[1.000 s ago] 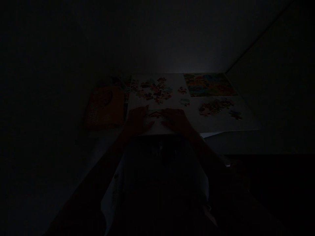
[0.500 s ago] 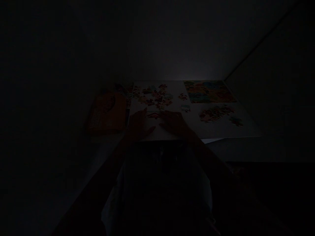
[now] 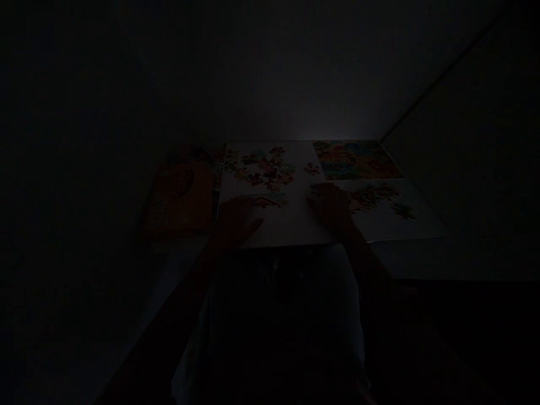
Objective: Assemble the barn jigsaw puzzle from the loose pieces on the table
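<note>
Now the right hand (image 3: 331,205) has left the joined pieces (image 3: 270,201) toward a pile (image 3: 377,193), so joining seems paused; the left hand (image 3: 234,218) stays beside them (both grips too dark to tell).

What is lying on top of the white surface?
On the white surface lie scattered jigsaw pieces, a small puzzle section by the left hand, a colourful picture sheet and a second jigsaw cluster by the right hand. Whatever both hands cover cannot be seen.
</note>
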A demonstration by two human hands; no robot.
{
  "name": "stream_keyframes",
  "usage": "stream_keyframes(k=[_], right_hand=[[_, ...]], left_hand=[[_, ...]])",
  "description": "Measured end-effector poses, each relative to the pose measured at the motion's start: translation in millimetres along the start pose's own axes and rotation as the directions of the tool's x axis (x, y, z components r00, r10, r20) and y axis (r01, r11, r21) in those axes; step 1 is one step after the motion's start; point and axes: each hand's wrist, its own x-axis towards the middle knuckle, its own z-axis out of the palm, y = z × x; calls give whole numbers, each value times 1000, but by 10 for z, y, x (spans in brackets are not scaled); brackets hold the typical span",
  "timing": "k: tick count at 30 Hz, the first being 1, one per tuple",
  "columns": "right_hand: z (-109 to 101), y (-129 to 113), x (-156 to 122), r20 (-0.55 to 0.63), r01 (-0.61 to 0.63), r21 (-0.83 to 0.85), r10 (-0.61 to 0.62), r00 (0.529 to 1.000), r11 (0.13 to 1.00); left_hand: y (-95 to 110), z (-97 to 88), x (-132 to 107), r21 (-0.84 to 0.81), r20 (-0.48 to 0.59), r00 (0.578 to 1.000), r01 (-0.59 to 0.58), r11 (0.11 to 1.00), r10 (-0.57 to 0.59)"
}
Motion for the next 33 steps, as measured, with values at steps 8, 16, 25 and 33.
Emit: stream_keyframes(k=[8,16,25,33], right_hand=[[37,-53,-234,27,-4,18,4,1000,1000],[68,-28,-195,4,-54,0,54,999,999],[99,-24,-205,-3,-66,44,66,998,997],[80,-32,-177,14,-61,31,60,998,998]], left_hand=[[20,-27,11,43,47,999,9,999,-11],[32,-9,1,74,-6,1000,17,997,-17],[55,-34,-2,59,-11,999,40,997,-39],[65,-52,6,66,-24,998,61,996,-59]])
